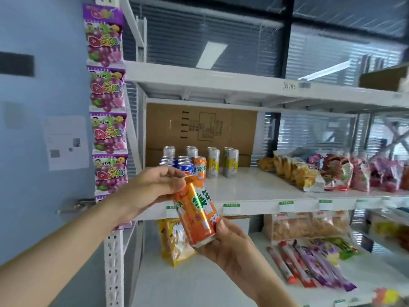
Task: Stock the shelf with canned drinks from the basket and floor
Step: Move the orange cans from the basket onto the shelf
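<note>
Orange can (194, 212) (tilted, green lettering) gripped by left hand (152, 189) above, right hand (230, 247) below; shelf (254, 187) holds upright cans (213, 162).

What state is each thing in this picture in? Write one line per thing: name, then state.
held orange can: tilted, in mid-air, held at both ends
left hand: grips the can's upper end
right hand: grips the can's lower end
blue cans: upright, grouped
second orange can: upright, right of the blue cans
tall yellow cans: upright
grape sweet packs: hanging in a vertical strip
</note>
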Motion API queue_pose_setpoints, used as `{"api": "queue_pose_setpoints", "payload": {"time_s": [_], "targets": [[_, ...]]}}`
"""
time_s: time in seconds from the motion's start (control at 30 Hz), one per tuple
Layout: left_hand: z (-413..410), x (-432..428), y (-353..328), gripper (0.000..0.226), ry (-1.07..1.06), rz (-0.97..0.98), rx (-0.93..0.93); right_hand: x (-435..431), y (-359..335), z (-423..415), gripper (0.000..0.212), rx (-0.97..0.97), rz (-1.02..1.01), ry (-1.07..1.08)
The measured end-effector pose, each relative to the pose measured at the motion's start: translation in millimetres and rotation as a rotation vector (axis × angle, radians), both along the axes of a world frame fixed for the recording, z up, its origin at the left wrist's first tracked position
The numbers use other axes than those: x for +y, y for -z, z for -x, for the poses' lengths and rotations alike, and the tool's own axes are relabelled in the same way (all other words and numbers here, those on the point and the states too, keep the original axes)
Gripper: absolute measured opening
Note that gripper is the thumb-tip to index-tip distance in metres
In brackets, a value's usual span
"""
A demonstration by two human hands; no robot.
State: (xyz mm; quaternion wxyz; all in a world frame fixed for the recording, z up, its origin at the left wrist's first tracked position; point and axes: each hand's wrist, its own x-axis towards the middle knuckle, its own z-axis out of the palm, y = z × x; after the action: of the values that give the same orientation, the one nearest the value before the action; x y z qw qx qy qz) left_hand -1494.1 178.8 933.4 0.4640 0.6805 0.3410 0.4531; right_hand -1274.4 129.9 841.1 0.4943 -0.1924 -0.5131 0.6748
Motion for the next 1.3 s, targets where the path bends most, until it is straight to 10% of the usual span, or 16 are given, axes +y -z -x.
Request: {"api": "queue_pose_setpoints", "payload": {"time_s": [0.47,0.8,1.2,1.3], "targets": [[-82.5,172.1,-66.0,0.027,0.174,-0.229,0.409,165.2,-40.6,-69.3,0.074,-0.320,-0.177,0.252],[-136.4,246.7,-53.6,0.040,0.081,-0.201,0.622,266.7,-17.4,-116.4,0.028,-0.726,-0.379,0.371],[-152.3,282.7,-44.4,0.039,-0.059,-0.220,0.844,326.0,2.9,-100.1,0.066,-0.709,-0.268,0.515],[-153.9,285.0,-46.2,0.033,-0.060,-0.220,0.873,337.8,0.6,-103.3,0.049,-0.784,-0.265,0.467]]}}
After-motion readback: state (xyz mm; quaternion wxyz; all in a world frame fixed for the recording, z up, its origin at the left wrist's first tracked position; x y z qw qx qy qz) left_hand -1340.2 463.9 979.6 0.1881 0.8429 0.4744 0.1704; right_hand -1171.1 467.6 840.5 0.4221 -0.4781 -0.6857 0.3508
